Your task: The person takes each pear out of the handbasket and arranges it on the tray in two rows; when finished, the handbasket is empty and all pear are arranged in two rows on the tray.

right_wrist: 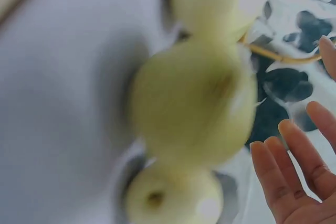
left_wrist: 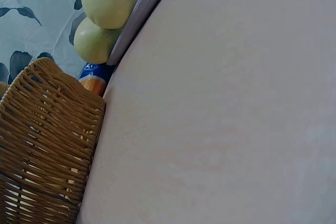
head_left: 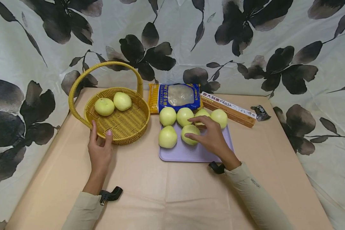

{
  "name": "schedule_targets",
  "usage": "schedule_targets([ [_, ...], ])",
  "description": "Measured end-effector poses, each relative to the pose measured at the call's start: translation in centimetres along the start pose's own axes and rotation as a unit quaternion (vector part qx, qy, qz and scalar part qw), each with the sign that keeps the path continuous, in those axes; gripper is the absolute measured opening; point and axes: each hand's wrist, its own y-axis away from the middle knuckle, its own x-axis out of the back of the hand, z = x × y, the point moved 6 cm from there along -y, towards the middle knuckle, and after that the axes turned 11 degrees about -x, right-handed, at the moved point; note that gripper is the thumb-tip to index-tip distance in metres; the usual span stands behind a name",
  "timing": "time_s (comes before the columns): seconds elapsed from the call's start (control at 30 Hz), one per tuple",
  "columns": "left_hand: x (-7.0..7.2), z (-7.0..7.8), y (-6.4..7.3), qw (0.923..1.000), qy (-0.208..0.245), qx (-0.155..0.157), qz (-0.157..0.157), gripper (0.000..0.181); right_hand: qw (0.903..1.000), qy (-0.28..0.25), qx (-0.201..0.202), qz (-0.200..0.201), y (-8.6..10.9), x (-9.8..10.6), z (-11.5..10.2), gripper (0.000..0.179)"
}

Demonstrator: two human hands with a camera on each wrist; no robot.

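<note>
Right now I have both hands well apart. The left hand (head_left: 100,156) touches the near-left side of the yellow wicker basket (head_left: 118,126), thumb and finger extended and spaced; two pale green apples (head_left: 122,101) lie inside at its far left. The right hand (head_left: 212,137) hovers, thumb and fingers parted wide, around the near-row apple (head_left: 190,129) on the right of the lilac tray (head_left: 187,156); I cannot tell whether it makes contact. Five more apples share that tray, right of the basket on the desk (head_left: 143,185).
</note>
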Motion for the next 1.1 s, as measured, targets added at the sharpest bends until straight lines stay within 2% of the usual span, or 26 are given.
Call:
schedule_targets([
  [0.2, 0.0, 0.2, 0.0, 1.0, 0.0, -0.006, 0.0, 0.072, 0.9994, 0.003, 0.033, 0.004, -1.2, -2.1, -4.1, 0.051],
  [0.4, -0.2, 0.1, -0.2, 0.9999, 0.005, -0.01, -0.001, 0.073, 0.9977, -0.022, 0.064, -0.007, -2.2, -3.7, -7.3, 0.048],
  [0.77, 0.1, 0.2, -0.2, 0.9999, -0.002, -0.011, -0.002, 0.073, 0.9962, -0.014, 0.086, -0.009, -3.8, -5.2, -10.2, 0.047],
  [1.1, 0.2, -0.2, -0.1, 1.0, 0.001, -0.009, 0.0, 0.073, 0.995, -0.024, 0.09, -0.036, -6.6, -10.3, -13.5, 0.051],
])
